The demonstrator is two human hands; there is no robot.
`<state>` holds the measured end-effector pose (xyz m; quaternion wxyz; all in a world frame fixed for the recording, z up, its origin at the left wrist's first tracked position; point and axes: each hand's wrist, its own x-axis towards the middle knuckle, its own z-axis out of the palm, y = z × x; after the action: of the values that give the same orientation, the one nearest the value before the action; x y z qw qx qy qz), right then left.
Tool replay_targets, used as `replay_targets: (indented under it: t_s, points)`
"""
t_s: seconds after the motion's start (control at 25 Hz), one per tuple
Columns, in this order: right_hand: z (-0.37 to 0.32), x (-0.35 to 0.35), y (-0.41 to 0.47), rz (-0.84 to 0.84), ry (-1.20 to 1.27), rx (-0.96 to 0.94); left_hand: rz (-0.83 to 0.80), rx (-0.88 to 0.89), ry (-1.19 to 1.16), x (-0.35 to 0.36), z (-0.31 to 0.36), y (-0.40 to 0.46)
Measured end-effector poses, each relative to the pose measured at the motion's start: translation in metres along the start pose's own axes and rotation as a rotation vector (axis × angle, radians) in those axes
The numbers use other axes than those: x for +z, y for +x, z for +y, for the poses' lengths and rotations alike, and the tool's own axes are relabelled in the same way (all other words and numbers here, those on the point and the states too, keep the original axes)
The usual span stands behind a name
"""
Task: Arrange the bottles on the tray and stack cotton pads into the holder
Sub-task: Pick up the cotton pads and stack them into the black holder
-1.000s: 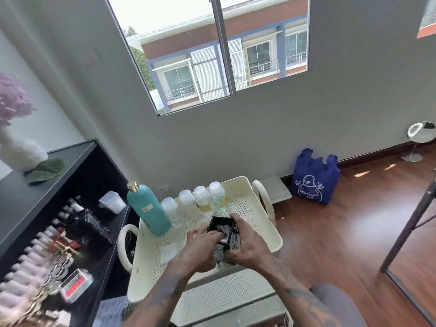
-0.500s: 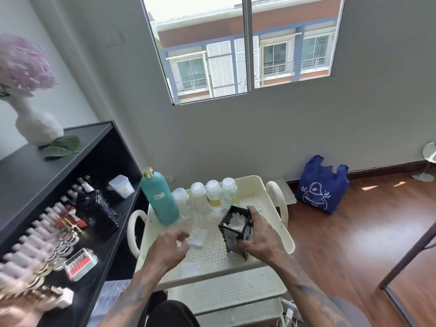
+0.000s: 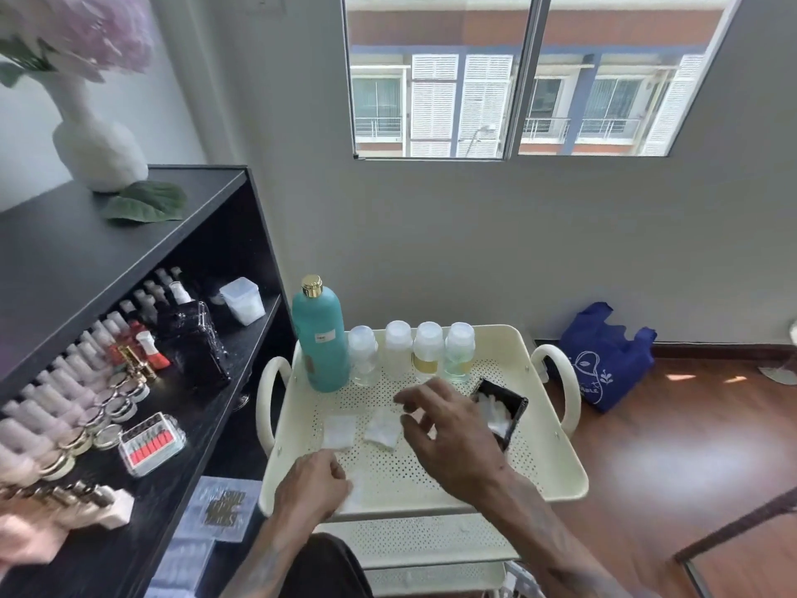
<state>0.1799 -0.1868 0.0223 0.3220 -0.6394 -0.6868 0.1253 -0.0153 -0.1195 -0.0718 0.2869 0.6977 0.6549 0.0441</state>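
Observation:
A cream perforated tray (image 3: 556,429) tops a cart. Along its far edge stand a tall teal bottle (image 3: 321,338) with a gold cap and several small clear bottles (image 3: 428,351) in a row. A black holder (image 3: 515,407) with white pads inside stands at the tray's right. Two loose cotton pads (image 3: 340,430) (image 3: 381,429) lie mid-tray. My right hand (image 3: 453,429) hovers with fingers spread, just left of the holder, holding nothing. Near the tray's front edge, my left hand (image 3: 312,485) is closed on a cotton pad (image 3: 356,489).
A black shelf unit (image 3: 129,235) stands close on the left, crowded with cosmetic bottles, a red nail-bit case (image 3: 151,444) and a white vase (image 3: 97,144). A blue bag (image 3: 604,360) sits on the wooden floor at right. The cart's lower shelves (image 3: 422,541) lie below the tray.
My right hand has let go of the holder, which now stands at the tray's right. My left hand has drawn back toward the front edge with a pad.

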Motion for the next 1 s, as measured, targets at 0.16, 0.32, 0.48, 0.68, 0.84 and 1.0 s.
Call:
replay_targets:
  t_s: [0.16,0.32,0.48,0.68,0.84,1.0]
  points:
    - [0.021,0.079,0.028,-0.389,-0.199,0.253,0.162,0.069,-0.101,0.000,-0.016,-0.009]
    - [0.043,0.112,0.021,-0.352,-0.222,0.330,0.185,0.120,-0.136,0.008,-0.014,-0.003]
    - [0.026,0.091,0.022,-0.357,-0.073,0.335,0.169,0.108,-0.176,0.009,-0.017,-0.001]
    - [-0.006,0.009,-0.018,-0.224,0.551,0.278,0.207,0.099,-0.181,0.011,-0.017,-0.002]
    - [0.015,-0.068,-0.026,0.212,0.358,0.108,0.235,0.093,-0.180,0.012,-0.016,-0.003]
    - [0.045,-0.084,-0.023,0.395,-0.117,0.045,0.230,0.091,-0.176,0.010,-0.014,-0.005]
